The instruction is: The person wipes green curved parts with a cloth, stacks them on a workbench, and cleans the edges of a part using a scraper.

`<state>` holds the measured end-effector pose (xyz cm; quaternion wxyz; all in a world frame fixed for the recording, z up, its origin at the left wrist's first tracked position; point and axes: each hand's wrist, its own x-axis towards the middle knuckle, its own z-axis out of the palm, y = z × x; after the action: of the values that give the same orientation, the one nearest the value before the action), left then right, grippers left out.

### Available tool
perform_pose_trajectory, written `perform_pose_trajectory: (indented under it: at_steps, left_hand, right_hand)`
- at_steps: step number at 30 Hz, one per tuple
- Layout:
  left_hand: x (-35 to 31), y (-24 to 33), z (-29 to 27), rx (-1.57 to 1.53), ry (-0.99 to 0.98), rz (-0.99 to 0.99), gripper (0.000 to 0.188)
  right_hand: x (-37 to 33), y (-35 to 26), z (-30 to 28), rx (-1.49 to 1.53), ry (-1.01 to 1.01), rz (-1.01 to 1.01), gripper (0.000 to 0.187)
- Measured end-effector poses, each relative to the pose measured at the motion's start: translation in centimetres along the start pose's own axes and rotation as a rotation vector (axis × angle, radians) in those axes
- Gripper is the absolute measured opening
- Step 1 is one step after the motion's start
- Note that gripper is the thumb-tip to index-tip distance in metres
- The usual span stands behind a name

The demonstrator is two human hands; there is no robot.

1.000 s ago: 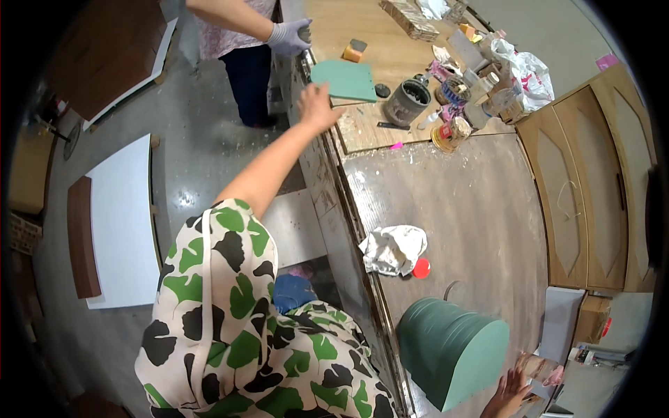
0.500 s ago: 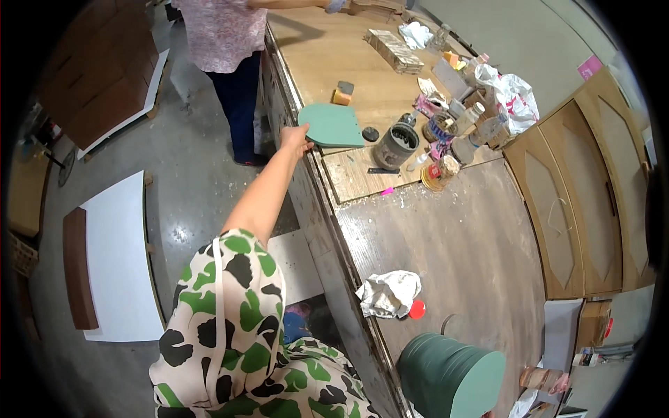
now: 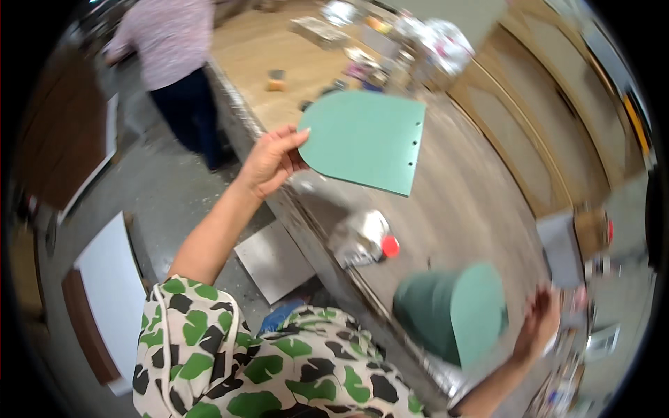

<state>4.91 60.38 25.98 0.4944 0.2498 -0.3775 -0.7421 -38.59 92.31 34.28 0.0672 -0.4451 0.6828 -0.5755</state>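
A green board, rounded at one end and marked with small dark holes along its straight edge, is held above the worktop, its curved end pinched between the thumb and fingers of the left hand. The right hand, blurred, grasps nothing visible, its fingers loosely spread just beside a rounded green stack. Near the stack lies a crumpled white bundle with a red lid beside it. Farther along sit a sponge and a white plastic bag, while a person in a pale shirt stands on the floor beyond
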Motion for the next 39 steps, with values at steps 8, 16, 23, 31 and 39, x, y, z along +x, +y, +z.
perform_pose_trajectory:
  at_steps: [8, 16, 23, 31, 39]
  left_hand:
    - [-3.9, -2.1, 16.4, 0.232, -0.281, -0.165, 0.026]
    - [-5.2, -5.3, 19.7, 0.321, -0.477, -0.391, 0.044]
    - [-5.4, -6.3, 20.2, 0.423, -0.416, -0.436, 0.044]
    - [-5.4, -7.1, 20.6, 0.719, -0.313, -0.305, 0.035]
    - [-5.9, -8.5, 20.7, 0.819, -0.329, -0.174, 0.038]
  right_hand:
    - [2.8, -6.0, 6.2, 0.345, -0.476, 0.26, 0.046]
    - [-0.2, -4.0, 1.2, 0.356, -0.361, 0.312, 0.041]
    - [-1.6, -1.4, -0.9, 0.307, -0.275, 0.355, 0.029]
    - [-3.6, 1.3, -1.0, 0.376, -0.22, 0.395, 0.026]
    - [-7.3, 5.0, 1.6, 0.467, -0.115, 0.278, 0.047]
